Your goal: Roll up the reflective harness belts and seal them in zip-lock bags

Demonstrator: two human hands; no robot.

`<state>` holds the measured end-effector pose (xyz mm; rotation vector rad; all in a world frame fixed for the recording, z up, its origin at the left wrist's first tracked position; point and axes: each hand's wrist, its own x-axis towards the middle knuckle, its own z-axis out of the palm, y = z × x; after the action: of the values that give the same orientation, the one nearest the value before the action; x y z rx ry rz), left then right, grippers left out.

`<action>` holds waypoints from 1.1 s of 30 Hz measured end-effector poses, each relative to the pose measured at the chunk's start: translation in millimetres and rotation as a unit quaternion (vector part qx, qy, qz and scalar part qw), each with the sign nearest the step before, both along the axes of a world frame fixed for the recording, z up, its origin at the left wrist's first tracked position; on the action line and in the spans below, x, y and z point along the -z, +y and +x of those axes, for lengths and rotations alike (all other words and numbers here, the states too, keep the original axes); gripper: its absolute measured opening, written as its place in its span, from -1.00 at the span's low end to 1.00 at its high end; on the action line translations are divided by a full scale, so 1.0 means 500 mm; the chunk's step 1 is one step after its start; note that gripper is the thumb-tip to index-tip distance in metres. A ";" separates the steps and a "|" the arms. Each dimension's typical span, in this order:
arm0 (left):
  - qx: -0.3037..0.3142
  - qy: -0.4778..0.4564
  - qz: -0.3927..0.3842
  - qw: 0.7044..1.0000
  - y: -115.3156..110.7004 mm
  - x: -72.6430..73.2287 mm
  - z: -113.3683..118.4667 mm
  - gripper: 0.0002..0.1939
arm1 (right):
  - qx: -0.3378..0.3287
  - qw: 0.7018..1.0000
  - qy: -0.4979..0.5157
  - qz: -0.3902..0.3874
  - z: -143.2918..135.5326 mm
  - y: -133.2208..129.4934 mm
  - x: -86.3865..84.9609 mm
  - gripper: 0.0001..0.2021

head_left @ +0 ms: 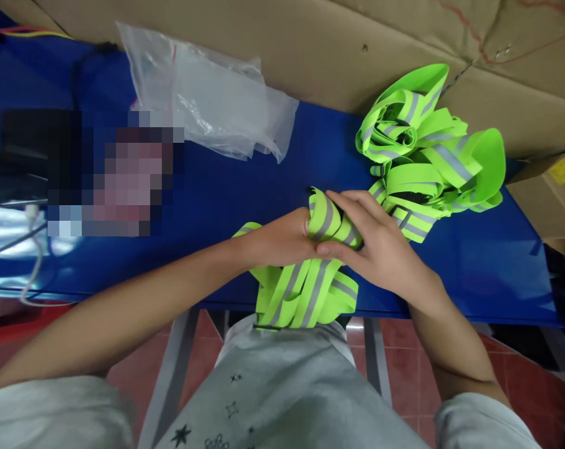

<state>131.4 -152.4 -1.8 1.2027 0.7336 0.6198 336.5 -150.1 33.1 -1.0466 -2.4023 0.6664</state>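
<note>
A neon-green reflective strap (330,219) with a grey stripe is wound in a band at my left hand (294,232). That hand holds the wound part, its fingers mostly hidden by the strap and my other hand. From the right, my right hand (388,246) closes over the band, fingers on top and thumb along the near side. More green webbing (305,293) hangs in folds below both hands, over the table's front edge and against my shirt. Just beyond my right hand lies a loose heap of similar straps (432,149), some with black buckles.
Clear plastic bags (212,93) lie at the back of the blue table (217,187). On the left are a black box-like device (34,156) with cables and a blurred-out patch. Brown cardboard (310,56) runs along the back; a small carton (544,199) stands at right.
</note>
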 end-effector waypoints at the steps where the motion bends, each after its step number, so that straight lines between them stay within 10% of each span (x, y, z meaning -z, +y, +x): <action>1: -0.010 -0.001 -0.014 1.000 -0.002 0.000 0.002 -0.79 | 0.010 1.000 -0.006 0.002 -0.002 -0.002 0.003 -0.40; 13: -0.018 -0.163 -0.366 0.916 -0.034 -0.005 0.038 -0.71 | 0.063 0.996 0.032 0.053 0.017 0.038 0.019 -0.65; 26: 0.015 0.027 -0.014 0.999 -0.026 -0.010 0.014 -0.75 | -0.139 0.982 0.012 -0.126 0.041 0.053 0.005 -0.21; 33: 0.025 0.070 0.130 0.989 -0.023 -0.005 0.008 -0.85 | -0.094 0.994 -0.050 -0.023 0.044 0.028 -0.002 -0.20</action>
<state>135.4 -164.0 0.6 1.5126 0.7533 0.6063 358.6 -136.2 34.3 -0.8978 -2.6072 0.7529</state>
